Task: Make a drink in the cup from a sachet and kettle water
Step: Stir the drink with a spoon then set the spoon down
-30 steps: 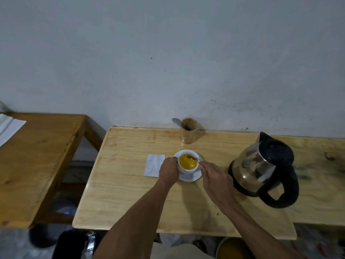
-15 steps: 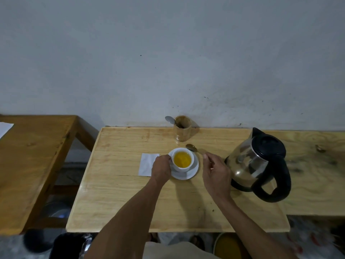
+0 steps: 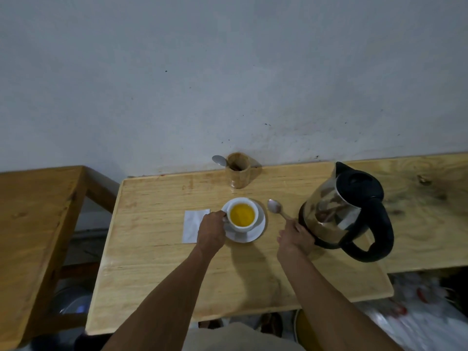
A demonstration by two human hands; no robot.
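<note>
Head view, items placed relative to the cup. Left hand: forearm reached in from the near edge, fingers closed on the cup's left side at the handle. Right hand: to the cup's right, fingers pinched on the handle end of a spoon, whose bowl pointed away and lay just right of the cup; whether the spoon touched the table could not be told. Cup: white, upright, filled with opaque yellow-orange drink, seated on a white saucer. Kettle: steel with black lid and handle, further right, just beside the right hand. White paper: flat, left of the cup. Wooden holder: behind the cup, against the wall, a second spoon leaning from it.
</note>
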